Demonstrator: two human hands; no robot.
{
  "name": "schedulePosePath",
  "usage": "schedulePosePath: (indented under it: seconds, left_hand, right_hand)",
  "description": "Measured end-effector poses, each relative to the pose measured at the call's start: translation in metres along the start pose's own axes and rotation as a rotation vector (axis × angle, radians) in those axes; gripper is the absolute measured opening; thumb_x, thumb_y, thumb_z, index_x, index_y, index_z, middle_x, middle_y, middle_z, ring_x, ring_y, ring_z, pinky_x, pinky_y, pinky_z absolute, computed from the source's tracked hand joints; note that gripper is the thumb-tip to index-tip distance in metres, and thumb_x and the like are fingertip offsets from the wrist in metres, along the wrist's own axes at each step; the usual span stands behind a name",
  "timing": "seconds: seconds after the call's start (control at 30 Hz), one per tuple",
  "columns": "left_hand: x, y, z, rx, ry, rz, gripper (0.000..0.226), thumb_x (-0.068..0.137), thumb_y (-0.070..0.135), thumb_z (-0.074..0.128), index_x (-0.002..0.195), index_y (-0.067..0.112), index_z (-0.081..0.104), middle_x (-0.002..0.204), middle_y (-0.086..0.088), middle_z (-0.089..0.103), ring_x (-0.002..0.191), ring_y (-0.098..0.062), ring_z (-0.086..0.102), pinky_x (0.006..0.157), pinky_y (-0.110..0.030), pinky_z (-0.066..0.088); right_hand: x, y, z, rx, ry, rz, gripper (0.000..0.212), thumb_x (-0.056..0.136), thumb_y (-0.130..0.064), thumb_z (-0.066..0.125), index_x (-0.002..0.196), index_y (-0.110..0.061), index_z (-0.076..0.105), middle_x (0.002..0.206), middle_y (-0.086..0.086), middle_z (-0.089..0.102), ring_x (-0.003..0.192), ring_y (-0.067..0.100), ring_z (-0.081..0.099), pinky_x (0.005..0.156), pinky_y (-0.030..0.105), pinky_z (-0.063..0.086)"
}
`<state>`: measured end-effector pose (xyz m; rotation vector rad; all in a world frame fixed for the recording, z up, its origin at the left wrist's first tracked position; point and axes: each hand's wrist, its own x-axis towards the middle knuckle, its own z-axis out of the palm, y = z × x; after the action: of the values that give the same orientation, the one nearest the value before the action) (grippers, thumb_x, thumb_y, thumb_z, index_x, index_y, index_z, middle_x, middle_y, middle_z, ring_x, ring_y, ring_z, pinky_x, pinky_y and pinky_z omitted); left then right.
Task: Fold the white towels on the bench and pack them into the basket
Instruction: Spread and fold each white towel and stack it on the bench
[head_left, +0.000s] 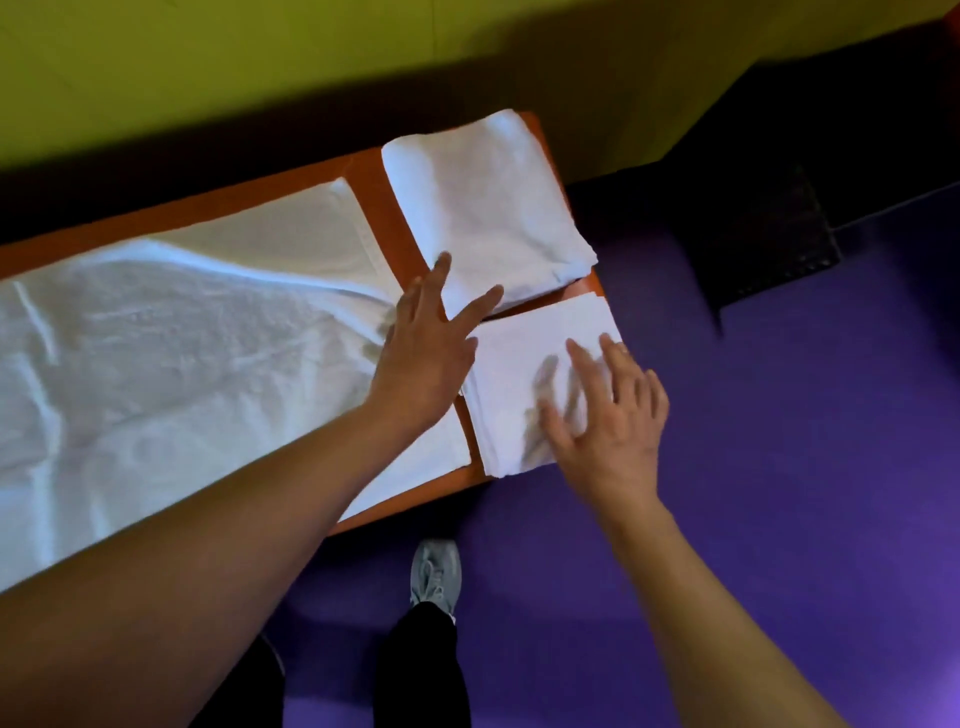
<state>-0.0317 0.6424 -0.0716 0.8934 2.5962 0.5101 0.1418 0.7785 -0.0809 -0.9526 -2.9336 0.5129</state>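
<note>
Both forearms reach in from the bottom edge toward the right end of the orange bench (387, 218). Left hand (426, 353) hovers with fingers spread wide, gripping nothing, its fingertips over the near edge of the far folded towel (488, 208). Right hand (613, 415) is likewise open and flat, fingers splayed over the near folded towel (524, 374), which sits at the bench's front corner and slightly overhangs the edge; whether the palm presses the cloth or floats just above it I cannot tell, as the fingers are blurred. Two towels look folded, so the step in hand seems to be smoothing or gathering these squares. Next, each hand would need to slide under or pinch a stack and lift it without letting the folds slip. A large towel (156, 364) lies spread and rumpled along the rest of the bench, not yet folded, its end just beside the near square. A dark basket (763, 239) stands on the purple floor (779, 467) beyond the bench end, well apart from the hands. Nothing blocks the way there; a grey shoe (435, 574) stands below the bench.
</note>
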Motion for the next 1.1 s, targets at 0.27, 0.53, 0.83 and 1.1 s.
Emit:
schedulePosePath:
  seconds: [0.27,0.53,0.83,1.1]
  left_hand:
    - [0.052,-0.033,0.016,0.047,0.037,0.186,0.065,0.092,-0.004,0.066,0.143,0.035,0.054,0.167,-0.009,0.018,0.15,-0.044,0.021,0.108,-0.06,0.042]
    - [0.072,-0.037,0.014,0.025,0.09,0.162,0.06,0.094,0.002,0.065,0.141,0.038,0.055,0.167,-0.007,0.019,0.148,-0.043,0.027,0.107,-0.061,0.043]
    - [-0.058,-0.038,0.006,0.093,0.056,-0.069,0.038,0.084,0.024,0.074,0.121,0.019,0.066,0.133,-0.012,0.056,0.114,-0.039,0.056,0.091,-0.047,0.047]
    - [-0.145,-0.051,0.022,0.17,-0.139,-0.166,0.055,0.056,0.027,0.089,0.104,0.026,0.063,0.109,-0.002,0.056,0.087,-0.026,0.056,0.068,-0.039,0.049]
  right_hand:
    - [-0.011,0.008,0.027,-0.056,-0.221,-0.028,0.079,0.095,-0.075,0.036,0.161,-0.043,0.007,0.172,-0.004,-0.002,0.157,0.015,-0.013,0.123,0.063,-0.002]
    - [0.013,0.005,0.022,-0.049,-0.241,-0.022,0.081,0.094,-0.077,0.036,0.161,-0.043,0.007,0.172,-0.004,-0.005,0.156,0.014,-0.016,0.123,0.062,-0.002]
    - [0.026,-0.035,0.017,-0.036,-0.042,-0.234,0.066,0.094,-0.033,0.062,0.155,-0.025,0.038,0.161,0.006,0.038,0.152,0.024,0.028,0.125,0.049,0.016]
    - [0.04,-0.113,0.032,0.123,-0.134,-0.345,0.046,0.087,-0.019,0.062,0.133,-0.019,0.059,0.129,0.007,0.063,0.116,0.03,0.057,0.097,0.044,0.045]
